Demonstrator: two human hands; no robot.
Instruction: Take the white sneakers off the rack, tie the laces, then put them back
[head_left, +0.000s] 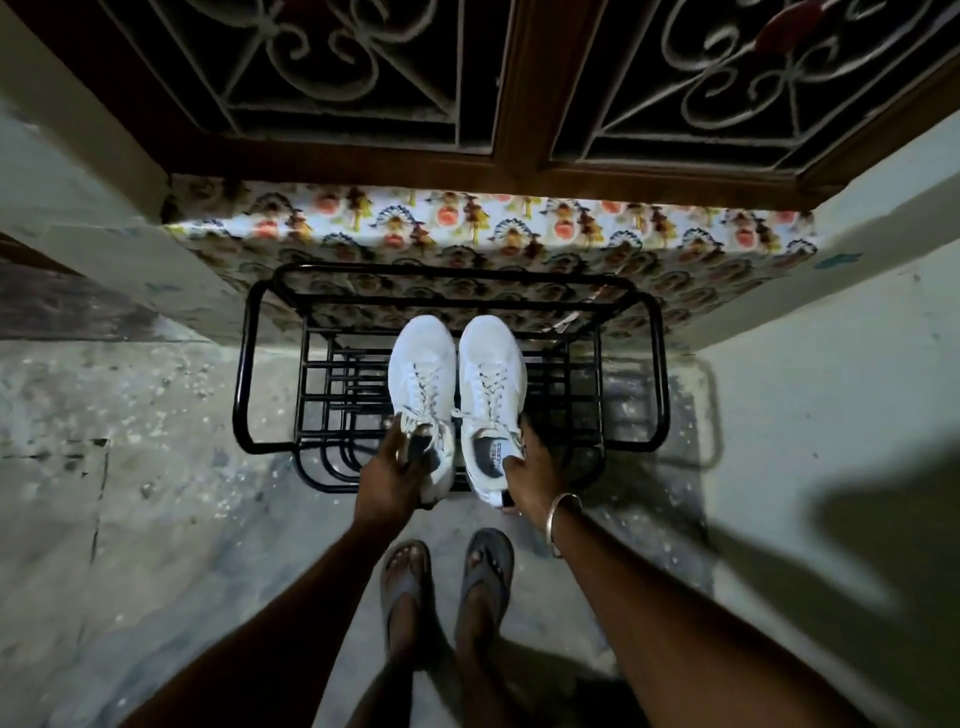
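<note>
Both white sneakers sit over the top tier of the black rack (244, 374), side by side at mid-width and almost touching, toes toward its back edge, heels overhanging its front edge. Can't tell if the soles rest on the bars or are lifted just clear.

Left hand (387, 480): at the heel of the left sneaker (421, 384), coming in from the front-left. Fingers are curled round the heel and collar and gripping it; fingertips cover part of the opening.

Right hand (530, 475): at the heel of the right sneaker (491, 374), on its outer right side. Thumb is over the collar edge, fingers wrapped round the outside, so it grips too. The insole with printed text shows just left of the thumb.

Laces are threaded up both shoes, with ends lying loose by the collars; too small to tell whether they are knotted.

Bangle (558, 519) on the right wrist. Feet in flip-flops (488, 566) on the floor just in front of the rack's front edge. Patterned cloth-covered ledge (467, 223) directly behind the rack's back edge, with a scrolled window grille (322, 62) above it.
</note>
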